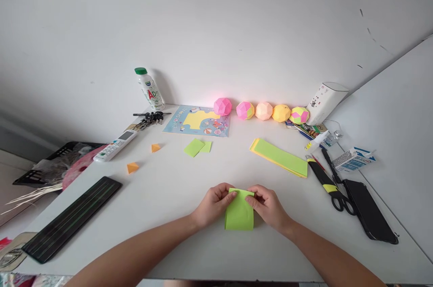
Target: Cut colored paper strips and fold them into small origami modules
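A light green strip of paper, bent over on itself, is held just above the near middle of the white table. My left hand pinches its upper left corner, thumb on top. At the upper right corner my right hand grips it the same way. The paper's lower end curves toward me. Beyond my right hand lies a stack of green and yellow paper strips. Small green paper squares lie beyond my left hand, overlapping. Two folded orange paper pieces rest farther left.
Several faceted paper balls line the wall, one touching a blue printed sheet. At left are a bottle, keys, a remote and a dark panel. Scissors, a cutter and a phone lie right.
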### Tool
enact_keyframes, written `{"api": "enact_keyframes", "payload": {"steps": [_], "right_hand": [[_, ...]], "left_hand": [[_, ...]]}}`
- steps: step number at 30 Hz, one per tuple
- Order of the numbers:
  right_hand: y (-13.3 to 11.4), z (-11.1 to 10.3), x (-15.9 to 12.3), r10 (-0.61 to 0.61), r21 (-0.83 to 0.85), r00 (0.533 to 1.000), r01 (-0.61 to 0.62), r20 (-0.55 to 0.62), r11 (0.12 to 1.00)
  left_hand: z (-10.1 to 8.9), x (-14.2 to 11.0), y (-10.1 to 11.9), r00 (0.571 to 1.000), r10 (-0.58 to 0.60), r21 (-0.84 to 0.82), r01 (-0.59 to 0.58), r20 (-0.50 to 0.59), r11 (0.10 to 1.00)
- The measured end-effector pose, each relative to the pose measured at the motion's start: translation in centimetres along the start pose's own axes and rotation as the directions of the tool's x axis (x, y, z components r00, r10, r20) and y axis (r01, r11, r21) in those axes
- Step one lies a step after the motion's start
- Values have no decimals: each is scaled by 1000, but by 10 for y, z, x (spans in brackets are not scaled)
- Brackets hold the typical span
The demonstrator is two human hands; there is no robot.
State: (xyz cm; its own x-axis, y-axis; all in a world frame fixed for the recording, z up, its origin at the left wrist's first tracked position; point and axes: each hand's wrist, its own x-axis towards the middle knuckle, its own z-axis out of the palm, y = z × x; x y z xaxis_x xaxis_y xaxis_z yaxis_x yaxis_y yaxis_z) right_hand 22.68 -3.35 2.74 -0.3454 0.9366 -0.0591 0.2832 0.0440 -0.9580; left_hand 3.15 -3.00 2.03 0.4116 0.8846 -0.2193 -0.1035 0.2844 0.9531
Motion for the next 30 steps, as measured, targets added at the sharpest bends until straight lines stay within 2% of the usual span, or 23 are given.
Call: {"api": "enact_keyframes", "payload": {"steps": [6, 13, 23, 30], "right_hand": [[-1, 0, 0, -14, -10, 1000, 14, 14, 1000], [1, 0, 1, -22, -28, 1000, 23, 17, 999], [3, 0, 1, -31, -47, 999, 32, 30, 998], [3, 0, 1, 5, -12, 999, -4, 52, 1000]], "left_hand": [[0, 0, 0, 1000, -6, 26, 6, -7, 1000], [1, -2, 1, 996, 15, -72, -8, 91, 997], [1, 0, 0, 997, 2, 13, -2, 72, 1000], [-2, -1, -2, 994, 2, -10, -1, 110, 1000]]}}
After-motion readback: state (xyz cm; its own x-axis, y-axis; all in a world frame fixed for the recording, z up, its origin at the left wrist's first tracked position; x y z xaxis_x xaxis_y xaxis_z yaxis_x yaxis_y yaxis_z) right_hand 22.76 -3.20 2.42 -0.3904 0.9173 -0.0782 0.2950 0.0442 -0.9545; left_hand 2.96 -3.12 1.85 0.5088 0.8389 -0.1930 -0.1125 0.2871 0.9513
